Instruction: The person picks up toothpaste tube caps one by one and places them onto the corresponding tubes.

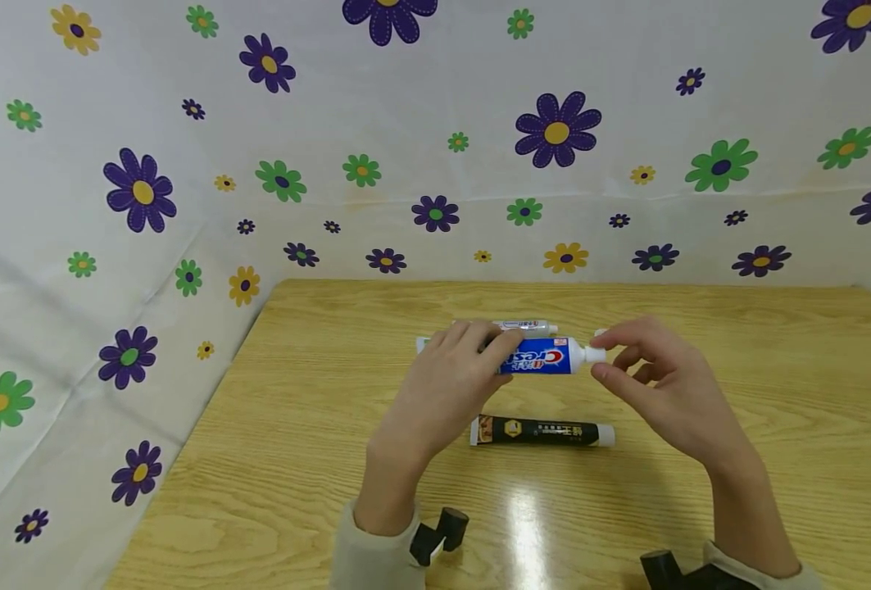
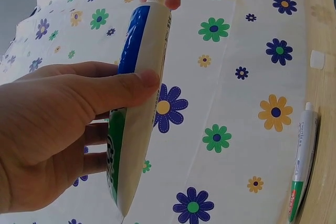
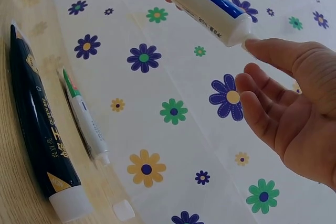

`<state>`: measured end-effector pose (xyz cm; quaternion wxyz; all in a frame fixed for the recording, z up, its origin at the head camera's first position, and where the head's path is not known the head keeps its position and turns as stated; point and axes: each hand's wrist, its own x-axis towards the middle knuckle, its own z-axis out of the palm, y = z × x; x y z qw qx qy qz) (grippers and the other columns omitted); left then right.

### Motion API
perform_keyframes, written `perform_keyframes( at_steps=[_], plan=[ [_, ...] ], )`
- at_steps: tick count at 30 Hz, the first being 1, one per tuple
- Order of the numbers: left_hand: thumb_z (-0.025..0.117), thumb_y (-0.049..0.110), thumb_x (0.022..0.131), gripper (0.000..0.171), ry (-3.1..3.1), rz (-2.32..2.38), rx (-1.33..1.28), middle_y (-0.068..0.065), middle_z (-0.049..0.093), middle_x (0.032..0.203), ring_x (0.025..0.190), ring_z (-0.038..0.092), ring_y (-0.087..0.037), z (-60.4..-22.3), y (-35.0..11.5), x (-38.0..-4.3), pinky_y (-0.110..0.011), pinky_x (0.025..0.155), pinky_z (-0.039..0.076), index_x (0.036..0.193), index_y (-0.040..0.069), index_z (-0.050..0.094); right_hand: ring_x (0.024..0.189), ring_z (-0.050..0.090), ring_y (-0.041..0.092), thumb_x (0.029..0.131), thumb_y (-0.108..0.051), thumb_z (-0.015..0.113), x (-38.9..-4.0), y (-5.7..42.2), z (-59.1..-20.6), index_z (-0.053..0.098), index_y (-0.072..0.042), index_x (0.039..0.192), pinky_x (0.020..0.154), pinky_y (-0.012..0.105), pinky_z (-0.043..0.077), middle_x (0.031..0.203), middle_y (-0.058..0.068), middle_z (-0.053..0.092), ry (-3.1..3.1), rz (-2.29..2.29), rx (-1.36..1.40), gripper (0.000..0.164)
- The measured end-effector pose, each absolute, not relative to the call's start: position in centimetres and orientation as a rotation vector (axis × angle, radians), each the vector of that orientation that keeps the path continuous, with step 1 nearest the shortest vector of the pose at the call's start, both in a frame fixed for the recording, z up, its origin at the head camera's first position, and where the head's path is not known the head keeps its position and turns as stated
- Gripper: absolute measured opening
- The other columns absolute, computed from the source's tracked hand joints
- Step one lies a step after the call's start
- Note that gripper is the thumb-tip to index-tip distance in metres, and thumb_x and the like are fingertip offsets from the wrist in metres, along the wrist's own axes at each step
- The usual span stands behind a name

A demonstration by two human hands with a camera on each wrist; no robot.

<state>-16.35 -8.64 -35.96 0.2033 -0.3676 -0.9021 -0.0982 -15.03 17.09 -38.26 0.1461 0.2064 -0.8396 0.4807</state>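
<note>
My left hand (image 1: 453, 369) grips a blue and white Crest toothpaste tube (image 1: 542, 357) round its middle, raised above the table and lying roughly level in the head view. At its right end, the thumb and forefinger of my right hand (image 1: 660, 385) pinch the small white cap (image 1: 595, 355). The left wrist view shows the tube's plain white back (image 2: 142, 129) under my left thumb. The right hand's other fingers (image 3: 262, 103) are loosely bent, off the tube.
A black toothpaste tube (image 1: 542, 432) with a white cap lies on the wooden table (image 1: 295, 393), nearer me. Behind the Crest tube lies a slim white and green tube (image 2: 303, 156). A loose white cap (image 3: 124, 210) lies past its nozzle. Flower-patterned cloth (image 1: 406, 98) hangs behind.
</note>
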Motion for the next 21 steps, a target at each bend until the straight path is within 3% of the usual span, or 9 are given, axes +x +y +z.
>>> perform_keyframes(
  at_steps=[9, 13, 16, 21],
  plan=[
    [0.076, 0.02, 0.09, 0.045, -2.514, -0.267, -1.045, -0.006, 0.063, 0.118, 0.113, 0.061, -0.025, -36.0, -8.46, -16.36, -0.041, 0.096, 0.052, 0.132, 0.013, 0.06, 0.073, 0.054, 0.012, 0.097, -0.005, 0.064, -15.08, 17.18, -38.42, 0.07, -0.012, 0.1, 0.057, 0.024, 0.05, 0.088, -0.002, 0.058, -2.459, 1.385, 0.582, 0.009],
    [0.075, 0.021, 0.09, 0.046, -2.521, -0.276, -1.057, -0.006, 0.063, 0.118, 0.113, 0.06, -0.025, -36.04, -8.42, -16.43, -0.041, 0.096, 0.051, 0.133, 0.013, 0.059, 0.072, 0.054, 0.014, 0.1, -0.009, 0.059, -15.08, 17.18, -38.39, 0.069, -0.011, 0.095, 0.058, 0.025, 0.052, 0.084, 0.0, 0.057, -2.487, 1.407, 0.554, 0.011],
    [0.075, 0.021, 0.09, 0.047, -2.539, -0.282, -1.038, -0.007, 0.063, 0.119, 0.115, 0.06, -0.026, -36.05, -8.51, -16.46, -0.042, 0.096, 0.052, 0.133, 0.014, 0.059, 0.076, 0.056, 0.012, 0.1, -0.011, 0.061, -15.08, 17.17, -38.33, 0.069, -0.009, 0.108, 0.06, 0.024, 0.052, 0.093, 0.001, 0.061, -2.508, 1.397, 0.545, 0.011],
    [0.077, 0.018, 0.088, 0.046, -2.547, -0.306, -1.01, -0.008, 0.064, 0.119, 0.115, 0.061, -0.027, -36.08, -8.83, -16.55, -0.043, 0.094, 0.052, 0.131, 0.013, 0.061, 0.084, 0.059, 0.009, 0.091, -0.008, 0.072, -15.04, 17.3, -38.22, 0.061, -0.011, 0.128, 0.067, 0.021, 0.05, 0.117, 0.003, 0.06, -2.506, 1.367, 0.569, 0.039]
  ],
)
